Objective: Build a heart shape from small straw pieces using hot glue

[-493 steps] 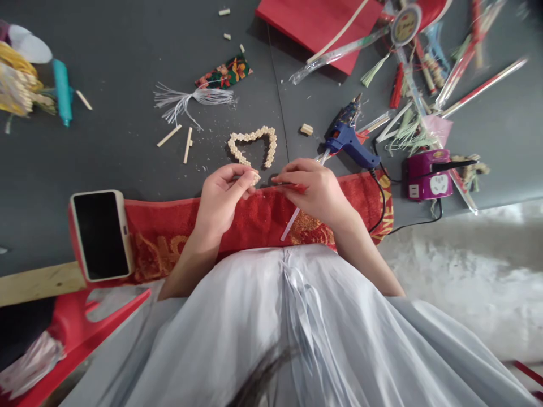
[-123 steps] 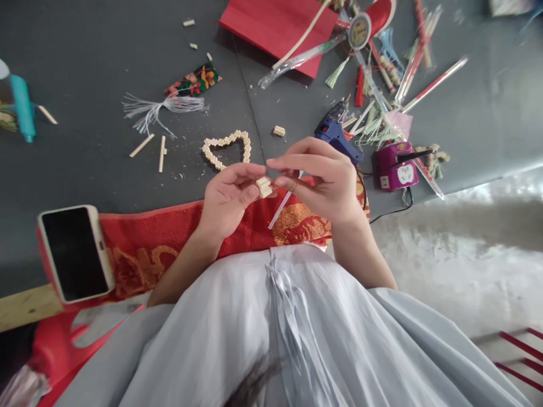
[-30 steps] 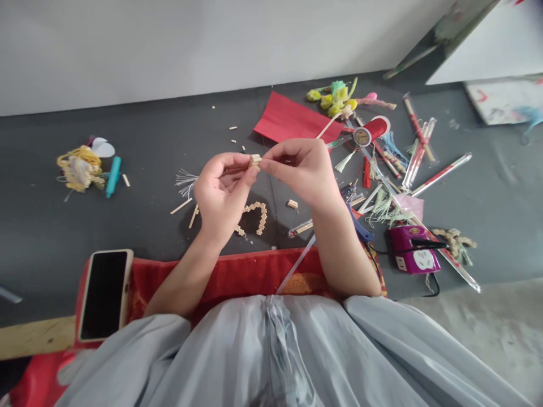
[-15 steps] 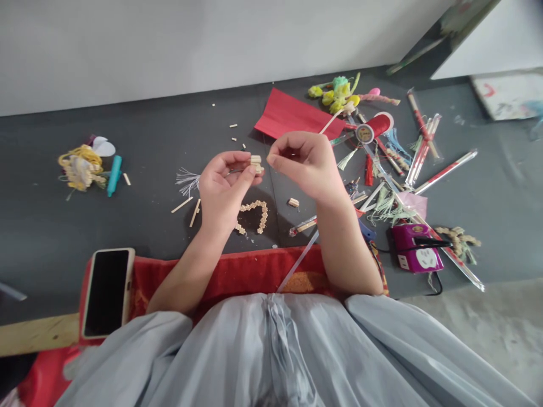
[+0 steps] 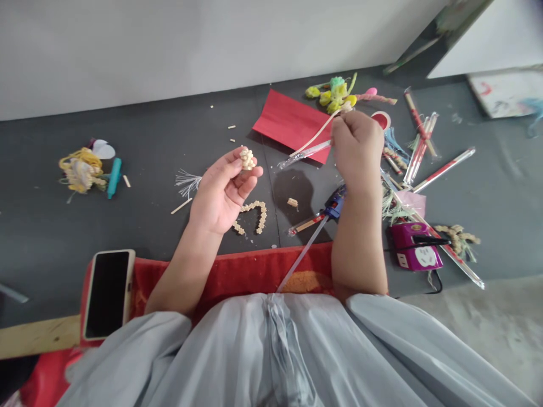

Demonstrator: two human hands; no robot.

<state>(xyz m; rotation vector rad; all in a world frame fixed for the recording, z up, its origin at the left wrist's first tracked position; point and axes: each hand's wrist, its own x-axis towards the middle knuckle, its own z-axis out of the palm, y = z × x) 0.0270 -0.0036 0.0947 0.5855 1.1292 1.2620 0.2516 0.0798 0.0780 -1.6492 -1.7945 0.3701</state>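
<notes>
My left hand (image 5: 223,186) pinches a small cluster of short cream stick pieces (image 5: 246,159) between thumb and fingertips. Its other fingers are loosely curled. Below it on the dark table lies a curved chain of cream pieces (image 5: 262,210). My right hand (image 5: 358,141) is closed like a fist over the pile at the right, covering most of the red thread spool (image 5: 381,120). What it grips, if anything, is hidden. A plastic-wrapped stick (image 5: 305,154) reaches out from beside its thumb. Beneath the right forearm sits a blue glue gun (image 5: 336,202) with a long clear glue stick (image 5: 303,253).
Red paper (image 5: 288,124) lies at the back, near fuzzy yellow-green stems (image 5: 335,96). Several wrapped sticks (image 5: 445,168) and a purple power socket (image 5: 413,247) are at right. A phone (image 5: 108,294), yellow yarn (image 5: 82,169) and a teal tube (image 5: 114,177) are at left.
My right hand has moved right and away from the left hand, closing over the pile. The left hand has turned its palm upward with the cluster, uncovering the glue gun is due to the right arm's shift.
</notes>
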